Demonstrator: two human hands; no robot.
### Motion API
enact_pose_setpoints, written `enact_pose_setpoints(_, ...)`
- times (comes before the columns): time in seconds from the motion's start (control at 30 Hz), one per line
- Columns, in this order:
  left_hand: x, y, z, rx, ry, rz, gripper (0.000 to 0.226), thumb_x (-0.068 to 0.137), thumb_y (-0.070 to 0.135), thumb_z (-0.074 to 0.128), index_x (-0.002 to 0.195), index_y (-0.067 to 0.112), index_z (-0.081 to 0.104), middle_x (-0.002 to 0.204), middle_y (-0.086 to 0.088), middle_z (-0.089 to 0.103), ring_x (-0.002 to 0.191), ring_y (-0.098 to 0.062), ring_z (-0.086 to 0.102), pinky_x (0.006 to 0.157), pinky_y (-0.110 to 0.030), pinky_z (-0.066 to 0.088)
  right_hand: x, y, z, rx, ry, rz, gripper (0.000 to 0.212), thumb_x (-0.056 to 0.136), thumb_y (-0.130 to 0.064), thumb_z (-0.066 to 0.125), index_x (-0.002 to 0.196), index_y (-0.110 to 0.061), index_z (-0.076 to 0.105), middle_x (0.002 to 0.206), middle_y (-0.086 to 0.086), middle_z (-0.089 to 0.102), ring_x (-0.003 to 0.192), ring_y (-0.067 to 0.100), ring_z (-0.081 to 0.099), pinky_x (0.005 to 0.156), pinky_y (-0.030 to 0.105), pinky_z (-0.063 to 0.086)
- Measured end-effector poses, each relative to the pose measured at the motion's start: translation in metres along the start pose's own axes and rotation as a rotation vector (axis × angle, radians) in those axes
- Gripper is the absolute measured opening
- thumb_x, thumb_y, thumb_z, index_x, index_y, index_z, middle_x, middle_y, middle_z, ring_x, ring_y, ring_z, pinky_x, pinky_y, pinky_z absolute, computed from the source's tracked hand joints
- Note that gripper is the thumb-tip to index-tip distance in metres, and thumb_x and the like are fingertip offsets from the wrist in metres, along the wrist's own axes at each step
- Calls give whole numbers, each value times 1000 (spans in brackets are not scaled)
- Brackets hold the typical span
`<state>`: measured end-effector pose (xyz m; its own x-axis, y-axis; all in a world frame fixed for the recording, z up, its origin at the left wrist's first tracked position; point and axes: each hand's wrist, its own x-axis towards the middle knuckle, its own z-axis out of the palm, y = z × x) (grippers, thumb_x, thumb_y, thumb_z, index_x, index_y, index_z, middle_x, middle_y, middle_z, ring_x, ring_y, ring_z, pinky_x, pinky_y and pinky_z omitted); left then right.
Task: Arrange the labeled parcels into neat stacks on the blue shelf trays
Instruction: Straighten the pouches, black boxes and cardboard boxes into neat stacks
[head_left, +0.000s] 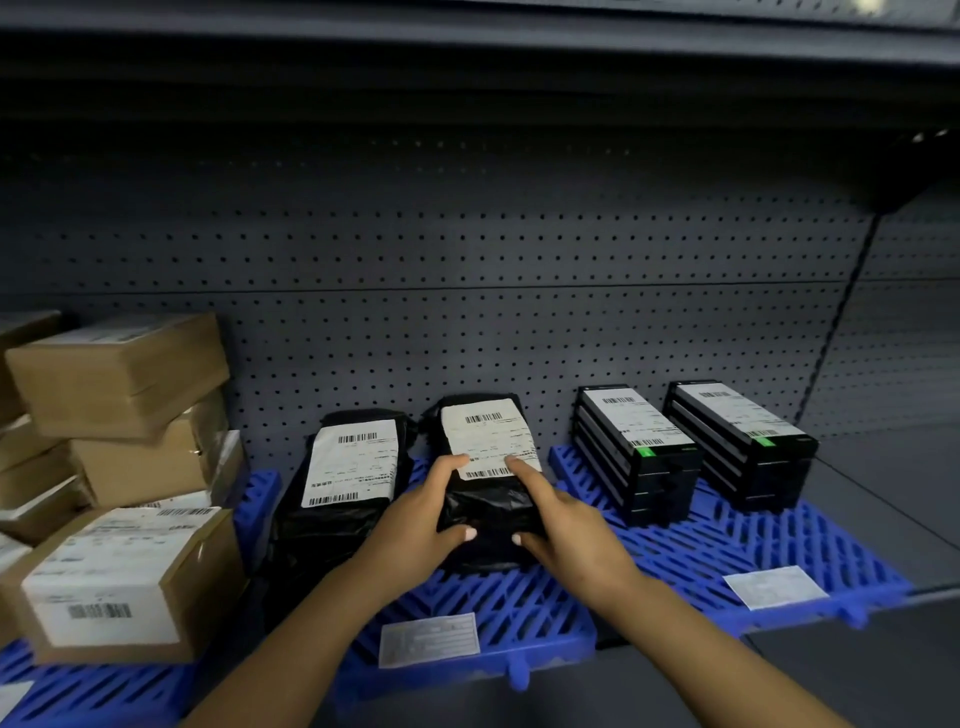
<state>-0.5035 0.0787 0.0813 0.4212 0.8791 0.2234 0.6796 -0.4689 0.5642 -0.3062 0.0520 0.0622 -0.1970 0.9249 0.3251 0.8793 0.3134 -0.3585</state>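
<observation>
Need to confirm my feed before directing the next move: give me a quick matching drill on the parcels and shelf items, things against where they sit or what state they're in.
Things:
1. black bag parcel under the hands
2. other black bag parcel
3. brown cartons
4. black box stacks

Places or states:
A. on the right blue tray
B. piled at the left end of the shelf
C. gripped by the left hand and right hand
D. lying untouched, left of the held parcel

Pairs: 1-C, 2-D, 3-B, 4-A
</observation>
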Motion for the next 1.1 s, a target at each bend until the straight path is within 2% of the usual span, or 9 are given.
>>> enact_pose_setpoints(0.13,1,6,-1,48,-7,-18,70,91,27,62,142,36,16,75,9,41,61,-3,43,49,-14,33,0,-1,2,-22,-21,-4,84,94,-20,55,147,-40,-7,133,10,50,97,27,59,77,38,51)
enact_pose_setpoints(0.3,1,8,-2,67,-7,-23,72,89,26,65,141,37,16,79,15,46,62,1,46,55,-13,38,0,-1,3,-45,-22,-7,84,94,-16,52,147,-38,-10,128,12,51,89,28,59,73,40,52)
enact_pose_setpoints(0.4,2,7,-3,85,-12,-48,74,88,29,65,141,40,14,93,6,60,70,-5,55,63,-18,45,1,1,3,-41,-29,-9,84,94,-16,53,147,-38,-9,131,14,50,90,29,60,72,40,52)
enact_pose_setpoints(0.47,2,4,0,82,-3,-46,76,88,30,66,139,45,13,100,-4,63,79,-15,60,72,-29,51,1,1,3,-28,-39,-8,85,94,-16,54,147,-38,-8,132,15,49,92,30,60,73,41,52)
enact_pose_setpoints(0.67,1,-2,5,62,33,-46,79,86,28,68,140,47,13,105,-13,65,81,-20,63,75,-38,53,2,3,2,-11,-50,-12,84,93,-15,55,148,-37,-5,133,14,49,95,30,60,74,41,52)
enact_pose_setpoints(0.8,0,3,6,27,58,-16,78,87,22,68,144,39,18,123,6,58,88,-4,56,71,-13,46,-1,3,1,15,-43,-18,84,93,-15,55,147,-39,-5,133,12,49,98,30,59,78,42,52)
enact_pose_setpoints(0.87,0,3,6,35,56,-8,77,87,22,68,144,37,18,121,6,58,89,-3,56,71,-13,45,0,3,0,19,-41,-20,83,93,-15,55,148,-37,-3,133,11,50,99,29,59,79,41,51)
enact_pose_setpoints(0.97,1,3,5,65,35,-18,76,87,24,67,144,36,17,100,2,63,77,-6,58,69,-20,49,1,3,0,27,-34,-24,83,93,-16,56,148,-37,-2,131,10,51,100,27,59,80,38,50)
enact_pose_setpoints(1.1,4,1,0,115,1,-45,78,86,27,68,143,38,15,103,-5,64,86,-16,61,79,-35,52,3,2,-4,-9,-55,-19,82,91,-19,59,149,-35,2,125,11,54,101,28,58,81,38,49)
